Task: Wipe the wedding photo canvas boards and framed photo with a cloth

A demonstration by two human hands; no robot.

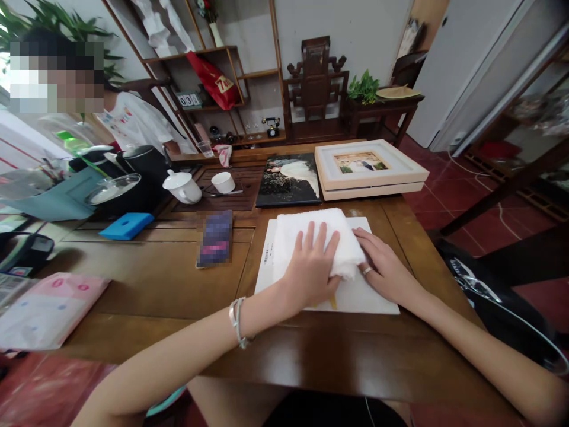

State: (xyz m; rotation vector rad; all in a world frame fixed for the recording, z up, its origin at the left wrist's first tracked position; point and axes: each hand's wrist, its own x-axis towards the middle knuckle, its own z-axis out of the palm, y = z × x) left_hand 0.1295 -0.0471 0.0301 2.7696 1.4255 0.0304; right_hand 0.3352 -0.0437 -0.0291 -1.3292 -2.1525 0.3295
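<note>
A folded white towel (288, 231) lies on a flat white panel (373, 299) near the table's front edge. My left hand (313, 261) rests flat on the towel, fingers spread, with a bracelet at the wrist. On the panel's right side lies my right hand (384, 267), fingers stretched out next to the towel's right edge; a ring shows on one finger. A small barcode label is on the panel's left border. Under the towel's near edge a little yellow shows on the panel, too covered to make out.
Behind the panel lie a dark photo panel (288, 181) and stacked light-wood frames (373, 188). Leftward on the wooden table (178, 284) are a blurred booklet (214, 239), a blue block (127, 226), a lidded white cup (182, 188) and a pink-white packet (48, 311). Another person sits at far left.
</note>
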